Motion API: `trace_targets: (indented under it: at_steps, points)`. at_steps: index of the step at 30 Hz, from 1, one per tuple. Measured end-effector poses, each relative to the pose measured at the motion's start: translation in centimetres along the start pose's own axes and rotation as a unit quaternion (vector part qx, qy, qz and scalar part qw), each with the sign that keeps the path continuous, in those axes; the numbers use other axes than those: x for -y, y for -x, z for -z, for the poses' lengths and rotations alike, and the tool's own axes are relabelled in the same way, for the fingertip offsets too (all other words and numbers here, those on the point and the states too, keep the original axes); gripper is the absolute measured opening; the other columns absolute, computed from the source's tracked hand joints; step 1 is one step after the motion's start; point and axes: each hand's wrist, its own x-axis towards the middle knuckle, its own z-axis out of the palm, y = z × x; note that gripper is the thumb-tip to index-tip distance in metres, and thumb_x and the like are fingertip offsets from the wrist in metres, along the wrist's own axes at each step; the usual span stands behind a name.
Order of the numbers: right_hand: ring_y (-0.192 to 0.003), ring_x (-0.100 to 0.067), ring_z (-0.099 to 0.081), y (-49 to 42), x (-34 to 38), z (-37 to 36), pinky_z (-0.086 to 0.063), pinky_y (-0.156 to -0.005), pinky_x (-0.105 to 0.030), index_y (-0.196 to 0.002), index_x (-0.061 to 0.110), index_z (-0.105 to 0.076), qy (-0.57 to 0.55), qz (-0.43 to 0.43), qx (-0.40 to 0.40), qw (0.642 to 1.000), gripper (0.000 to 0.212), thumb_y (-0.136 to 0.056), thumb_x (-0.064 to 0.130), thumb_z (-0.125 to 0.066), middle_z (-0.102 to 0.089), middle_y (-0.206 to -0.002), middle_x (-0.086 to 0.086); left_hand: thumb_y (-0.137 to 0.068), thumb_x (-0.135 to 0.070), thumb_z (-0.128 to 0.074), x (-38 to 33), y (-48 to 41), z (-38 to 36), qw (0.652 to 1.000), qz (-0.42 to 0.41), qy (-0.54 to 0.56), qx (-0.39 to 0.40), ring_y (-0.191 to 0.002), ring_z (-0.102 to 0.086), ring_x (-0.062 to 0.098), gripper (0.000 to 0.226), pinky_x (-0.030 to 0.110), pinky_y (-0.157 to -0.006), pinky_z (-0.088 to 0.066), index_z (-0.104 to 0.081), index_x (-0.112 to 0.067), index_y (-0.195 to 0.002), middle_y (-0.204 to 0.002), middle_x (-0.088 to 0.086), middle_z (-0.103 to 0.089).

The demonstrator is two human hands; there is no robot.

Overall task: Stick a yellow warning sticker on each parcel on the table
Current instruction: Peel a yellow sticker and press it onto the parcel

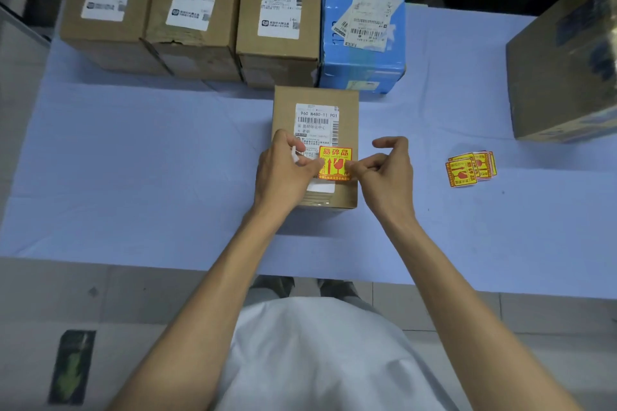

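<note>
Right now the yellow warning sticker [335, 163] sits over the lower part of the white shipping label [316, 125] on the near brown parcel [315, 147], which stands alone at the front of the worktop [150, 160], pulled clear of the others, presumably so both hands can reach its top. The left hand [283, 170] pinches the sticker's left edge with thumb and forefinger, and a white strip, likely peeled backing, is tucked in the same grip. The right hand [384, 170] nips the sticker's right edge between its fingertips, the other fingers curled loosely above. Holding both edges looks like a way to keep the sticker flat and square as it goes down; whether it is fully pressed on I cannot tell. Behind, three brown parcels [197, 10] and a blue parcel [362, 30] stand side by side in a row, touching or nearly so, each with a label facing up and no yellow sticker visible on top. A larger carton [564, 77] sits at the right edge of the worktop, partly out of view. The spare stickers [470, 167] lie fanned in a small stack to the right, well within reach of the right hand. All the parcels are closed, so their contents are hidden.
</note>
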Motion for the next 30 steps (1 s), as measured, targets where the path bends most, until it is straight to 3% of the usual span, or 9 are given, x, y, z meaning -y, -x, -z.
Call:
trace_targets:
  at_steps: [3,7,10,13,16,20,26,30]
  points:
    - [-0.075,-0.011,-0.066,-0.2,-0.1,-0.2,-0.046,-0.065,-0.02,-0.109,0.016,-0.039,0.006,-0.001,0.001,1.0,0.042,-0.082,0.008,-0.07,-0.067,-0.072,-0.005,-0.082,-0.024,-0.073,-0.2,0.1,-0.1,1.0,0.001,-0.011,0.001,-0.089,-0.047,0.012,0.034,0.028,-0.07,-0.045,-0.043,-0.015,-0.096,-0.096,-0.009,-0.05]
    - [-0.076,-0.011,-0.066,-0.4,-0.2,-0.1,-0.046,-0.064,-0.019,-0.108,0.015,-0.039,0.012,-0.003,-0.006,1.0,0.042,-0.082,0.007,-0.07,-0.066,-0.071,-0.005,-0.082,-0.024,-0.073,-0.3,0.0,-0.4,0.999,0.006,-0.035,-0.003,-0.09,-0.047,0.014,0.035,0.035,-0.076,-0.052,-0.042,-0.016,-0.098,-0.107,-0.005,-0.054]
    - [-0.076,-0.012,-0.066,-0.3,-0.2,-0.2,-0.046,-0.064,-0.021,-0.108,0.015,-0.039,0.014,-0.001,-0.005,1.0,0.041,-0.082,0.008,-0.07,-0.065,-0.071,-0.004,-0.082,-0.024,-0.072,-0.4,-0.2,-0.6,0.998,0.009,-0.056,-0.011,-0.09,-0.049,0.015,0.035,0.031,-0.067,-0.047,-0.041,-0.017,-0.098,-0.12,0.004,-0.059]
    - [-0.077,-0.015,-0.066,-0.3,-0.2,-0.3,-0.049,-0.067,-0.025,-0.107,0.015,-0.038,0.024,0.001,-0.003,1.0,0.042,-0.081,0.008,-0.071,-0.066,-0.073,-0.004,-0.082,-0.023,-0.071,-0.5,-0.3,-0.8,0.997,0.01,-0.072,-0.015,-0.089,-0.05,0.016,0.034,0.028,-0.064,-0.041,-0.041,-0.017,-0.098,-0.119,0.006,-0.06]
    - [-0.078,-0.015,-0.064,-0.4,-0.1,-0.4,-0.047,-0.066,-0.026,-0.106,0.015,-0.038,0.045,0.004,-0.008,0.999,0.043,-0.08,0.009,-0.071,-0.066,-0.075,-0.005,-0.082,-0.023,-0.07,-0.4,-0.3,-1.0,0.995,0.008,-0.093,-0.02,-0.092,-0.053,0.02,0.034,0.031,-0.066,-0.045,-0.043,-0.015,-0.101,-0.119,0.007,-0.06]
    - [-0.081,-0.02,-0.064,-0.7,0.1,-0.7,-0.051,-0.072,-0.039,-0.106,0.012,-0.041,0.087,-0.001,-0.013,0.996,0.042,-0.076,0.009,-0.071,-0.067,-0.076,-0.005,-0.084,-0.026,-0.067,-0.4,-0.2,-1.1,0.992,0.002,-0.126,-0.021,-0.103,-0.059,0.027,0.034,0.034,-0.072,-0.048,-0.046,-0.013,-0.107,-0.124,0.006,-0.06]
    - [-0.087,-0.018,-0.052,-1.2,-0.2,0.6,-0.041,-0.074,-0.035,-0.115,0.014,-0.048,0.214,-0.002,-0.02,0.977,0.06,-0.072,0.039,-0.082,-0.051,-0.103,0.002,-0.08,-0.042,-0.072,-0.3,-0.1,-0.5,0.981,-0.006,-0.19,-0.034,-0.101,-0.061,0.03,0.056,0.036,-0.073,-0.047,-0.044,-0.012,-0.117,-0.119,0.006,-0.062]
    - [-0.091,-0.019,-0.066,-2.1,-0.2,0.6,-0.055,-0.083,-0.044,-0.118,0.016,-0.061,0.135,-0.055,0.049,0.988,0.056,-0.072,0.04,-0.081,-0.068,-0.095,0.001,-0.074,-0.054,-0.073,0.0,-0.3,0.1,0.983,0.009,-0.182,-0.029,-0.104,-0.06,0.032,0.068,0.04,-0.078,-0.05,-0.044,-0.012,-0.118,-0.119,0.007,-0.063]
